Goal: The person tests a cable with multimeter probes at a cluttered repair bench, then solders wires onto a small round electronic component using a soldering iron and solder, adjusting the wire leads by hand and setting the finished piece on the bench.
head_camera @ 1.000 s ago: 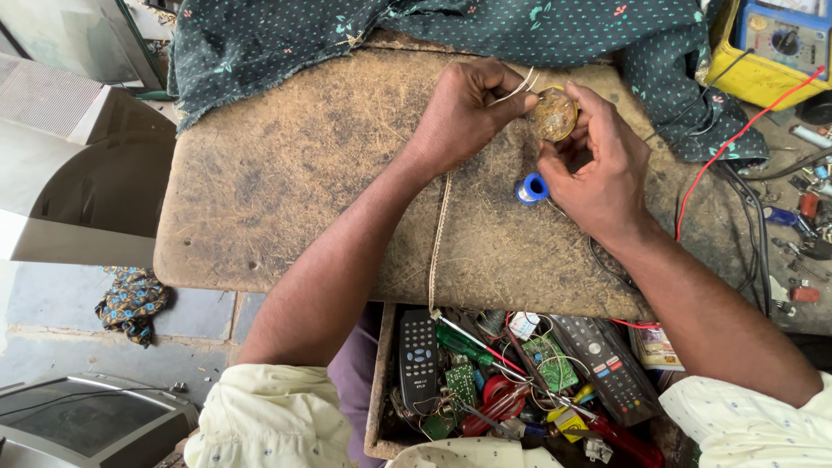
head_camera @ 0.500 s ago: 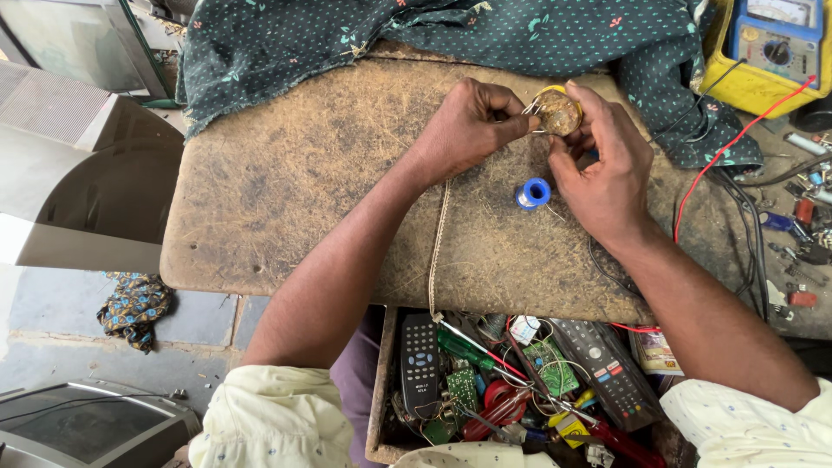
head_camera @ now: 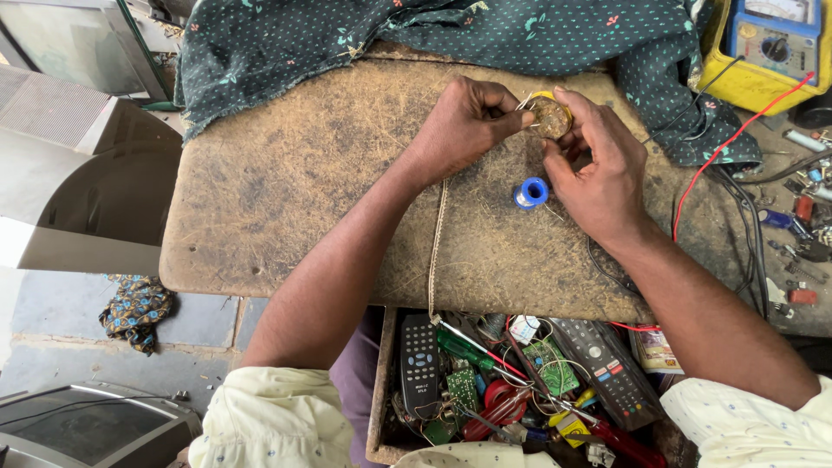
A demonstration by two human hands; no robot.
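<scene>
Hands meet over bench: left hand (head_camera: 464, 121) pinching wire, right hand (head_camera: 598, 169) gripping round coil (head_camera: 549, 115)

Even, soft daylight fills the frame, brightest at the far left edge. Shadows under the hands (head_camera: 537, 143) on the worktop (head_camera: 286, 199) are faint. Focus is sharp; no glare.

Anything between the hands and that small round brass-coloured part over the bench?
Nothing visible. Both the left hand and the right hand already pinch the round brass-coloured part directly, above the worn bench top. The blue solder spool sits below it by the right hand, clear of the grip.
</scene>
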